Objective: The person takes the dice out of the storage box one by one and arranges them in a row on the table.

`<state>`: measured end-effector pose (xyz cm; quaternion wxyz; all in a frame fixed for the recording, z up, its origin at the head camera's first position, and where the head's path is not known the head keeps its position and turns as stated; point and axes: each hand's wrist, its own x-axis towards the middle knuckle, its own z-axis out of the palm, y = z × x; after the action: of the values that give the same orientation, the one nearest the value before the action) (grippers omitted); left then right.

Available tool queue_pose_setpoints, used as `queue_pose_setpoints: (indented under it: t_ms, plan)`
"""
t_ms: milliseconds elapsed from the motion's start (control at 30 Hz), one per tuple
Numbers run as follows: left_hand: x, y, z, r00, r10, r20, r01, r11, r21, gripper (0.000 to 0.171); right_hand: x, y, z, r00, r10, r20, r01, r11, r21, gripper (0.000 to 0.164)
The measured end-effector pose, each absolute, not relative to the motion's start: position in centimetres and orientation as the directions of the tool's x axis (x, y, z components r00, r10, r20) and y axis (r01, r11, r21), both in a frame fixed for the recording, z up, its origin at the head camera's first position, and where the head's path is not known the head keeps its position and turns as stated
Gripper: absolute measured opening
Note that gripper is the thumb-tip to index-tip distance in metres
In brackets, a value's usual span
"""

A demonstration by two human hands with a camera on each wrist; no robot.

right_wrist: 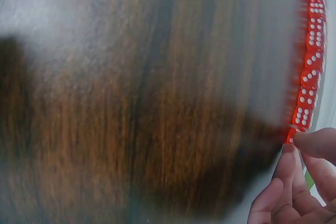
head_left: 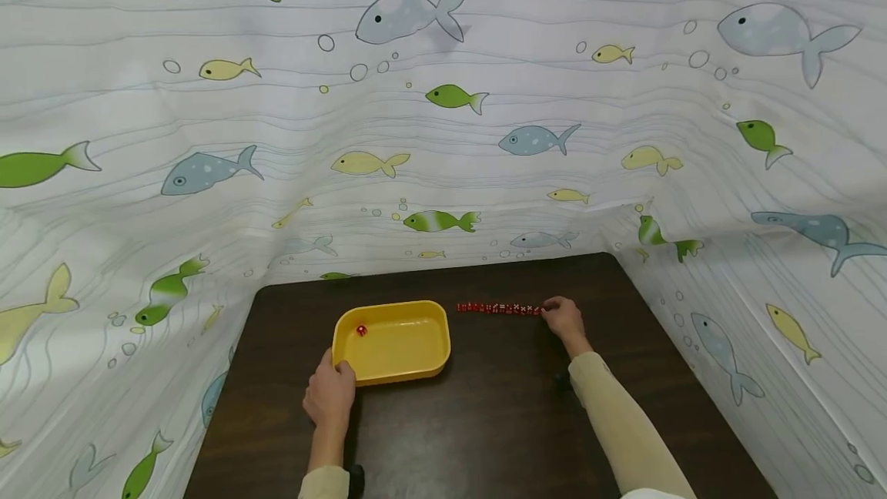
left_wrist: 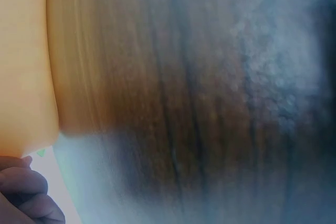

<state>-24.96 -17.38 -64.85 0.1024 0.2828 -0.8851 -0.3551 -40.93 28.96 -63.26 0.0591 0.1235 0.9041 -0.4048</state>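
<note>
In the head view a yellow tray (head_left: pixel 409 349) stands left of the middle of the table. One red die (head_left: pixel 361 330) lies inside it, toward its far left corner. My left hand (head_left: pixel 329 391) grips the tray's near left corner; the left wrist view shows curled fingers (left_wrist: pixel 29 179) beside the tray wall (left_wrist: pixel 23 66). To the right of the tray, a row of red dice (head_left: pixel 499 309) with white pips runs sideways across the table. At the row's right end my right hand (head_left: pixel 564 322) pinches a red die (right_wrist: pixel 291 137) between thumb and fingertips, against the last die.
The dark wooden table (head_left: pixel 471 430) reaches out in front of me. A white cloth (head_left: pixel 443 168) printed with fish hangs behind it and along both sides. The row of dice lies near the table's far edge.
</note>
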Motion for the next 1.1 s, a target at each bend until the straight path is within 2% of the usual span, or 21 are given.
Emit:
queue_pose_setpoints:
  t_ms: [500, 1100]
  plan:
    - [-24.9, -17.4, -64.6, -0.822, -0.569, -0.017, -0.415, 0.58, 0.701, 0.055, -39.2, 29.6, -62.9, -0.972, 0.202, -0.124, 0.223, 0.611, -0.76, 0.035]
    - [-24.4, -17.2, -64.5, -0.823, -0.566, -0.048, -0.428, 0.562, 0.708, 0.056, -38.3, 22.8, -60.7, -0.983, 0.182, -0.042, 0.138, 0.557, -0.819, 0.03]
